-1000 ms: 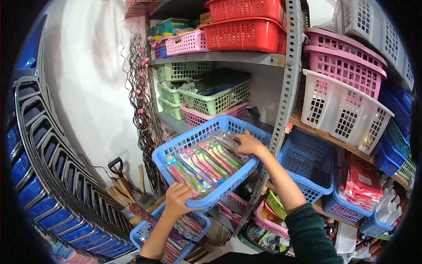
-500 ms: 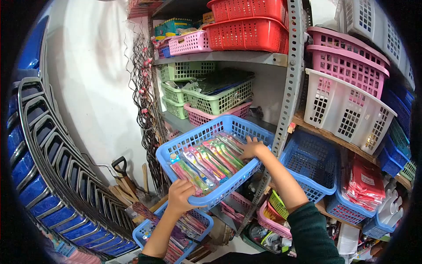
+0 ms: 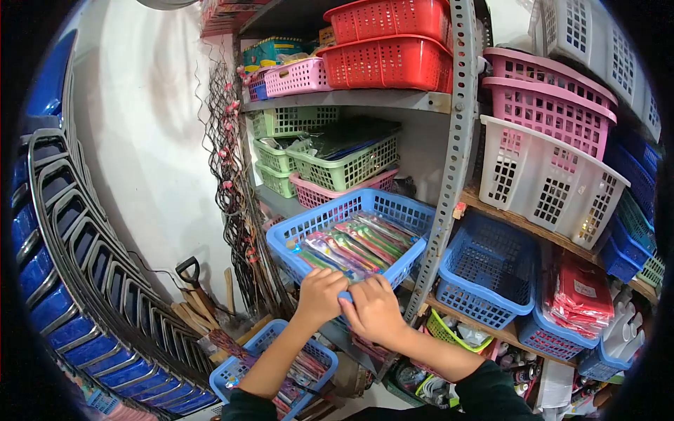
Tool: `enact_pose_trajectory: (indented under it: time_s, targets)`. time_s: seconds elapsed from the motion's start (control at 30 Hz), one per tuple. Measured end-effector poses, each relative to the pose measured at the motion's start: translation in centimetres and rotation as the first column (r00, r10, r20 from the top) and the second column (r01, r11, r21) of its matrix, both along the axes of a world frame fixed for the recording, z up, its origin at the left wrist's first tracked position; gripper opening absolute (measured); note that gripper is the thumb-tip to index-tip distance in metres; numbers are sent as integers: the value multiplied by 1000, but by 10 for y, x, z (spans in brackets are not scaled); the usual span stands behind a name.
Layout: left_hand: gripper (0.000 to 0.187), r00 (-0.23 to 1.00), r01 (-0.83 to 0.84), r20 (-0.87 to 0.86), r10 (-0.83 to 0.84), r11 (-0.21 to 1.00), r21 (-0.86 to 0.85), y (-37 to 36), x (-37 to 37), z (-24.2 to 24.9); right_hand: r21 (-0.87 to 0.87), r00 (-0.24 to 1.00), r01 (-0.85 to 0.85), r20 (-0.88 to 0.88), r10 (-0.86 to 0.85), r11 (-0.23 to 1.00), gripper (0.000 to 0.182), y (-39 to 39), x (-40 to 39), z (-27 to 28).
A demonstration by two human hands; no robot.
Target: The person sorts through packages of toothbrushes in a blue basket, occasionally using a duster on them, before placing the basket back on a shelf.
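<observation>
A blue plastic basket (image 3: 279, 240) rests tilted at the front of the metal shelf rack. In it lie several slim, colourful items in clear wrappers (image 3: 358, 245) that look like toothbrushes. My left hand (image 3: 321, 300) is closed over the near rim of this basket. Right beside it, my right hand (image 3: 374, 310) grips the same rim with its fingers curled over. The two hands almost touch. Below my left forearm stands another blue basket (image 3: 328, 372), also holding wrapped colourful items.
Shelves behind carry green baskets (image 3: 344, 168) and red baskets (image 3: 390, 63). An upright metal post (image 3: 449, 168) stands close to the right. Farther right are a white basket (image 3: 551, 182) and a blue basket (image 3: 484, 270). Stacked blue chairs (image 3: 77, 309) line the left side.
My right hand has moved from the wrapped items inside the basket to its near rim, beside my left hand. The basket has turned slightly and sits deeper against the shelf.
</observation>
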State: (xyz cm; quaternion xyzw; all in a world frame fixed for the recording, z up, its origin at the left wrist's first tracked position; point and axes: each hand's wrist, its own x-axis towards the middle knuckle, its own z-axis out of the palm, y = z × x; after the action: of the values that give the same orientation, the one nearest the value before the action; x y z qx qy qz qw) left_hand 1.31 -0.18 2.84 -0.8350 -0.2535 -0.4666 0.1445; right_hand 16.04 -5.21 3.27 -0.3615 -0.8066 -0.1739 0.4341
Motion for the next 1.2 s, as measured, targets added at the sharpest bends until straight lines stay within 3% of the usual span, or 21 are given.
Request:
enact_pose_trajectory:
  time_s: [0.07, 0.23, 0.33, 0.73, 0.77, 0.87, 0.9, 0.93, 1.0, 1.03, 1.07, 1.2]
  targets:
    - [15, 999, 13, 38, -14, 999, 30, 14, 15, -7, -22, 1000, 4, 3, -4, 1000, 21, 9, 13, 2]
    - [17, 996, -81, -58, 75, 990, -118, 33, 46, -7, -47, 998, 58, 39, -56, 997, 23, 32, 45, 0]
    - [12, 998, -27, 60, 26, 1000, 13, 57, 70, -12, -60, 995, 83, 57, -79, 995, 22, 51, 62, -5]
    - [12, 997, -58, 39, 62, 995, -82, 99, 124, -14, -149, 965, 263, 26, -262, 953, 21, 84, 100, -9]
    - [17, 998, -45, 24, 50, 987, -156, 96, 124, -14, -161, 957, 286, 9, -289, 945, 22, 83, 98, -10]
    - [29, 998, -48, 35, 53, 989, -141, 83, 118, -13, -129, 949, 308, -35, -315, 943, 33, 77, 91, -17]
    - [50, 994, -94, -85, 73, 956, -278, 76, 113, -12, -76, 945, 316, -66, -321, 946, 44, 74, 88, -19]
    - [50, 993, -108, -84, 87, 953, -284, 64, 107, -11, -81, 950, 302, -62, -307, 950, 44, 70, 83, -21]
    - [64, 989, -140, -85, 124, 967, -214, 35, 94, -17, -155, 894, 412, -120, -431, 898, 64, 56, 71, -34]
    - [72, 990, -127, -97, 103, 951, -281, 26, 86, -24, -172, 893, 396, -155, -422, 902, 71, 52, 64, -46]
    - [68, 991, -125, -79, 107, 953, -277, 16, 76, -33, -183, 891, 346, -242, -383, 920, 69, 46, 55, -56]
    - [66, 985, -144, 37, 171, 915, -378, -22, 28, -94, -281, 960, 71, -240, -142, 957, 57, 28, 16, -115]
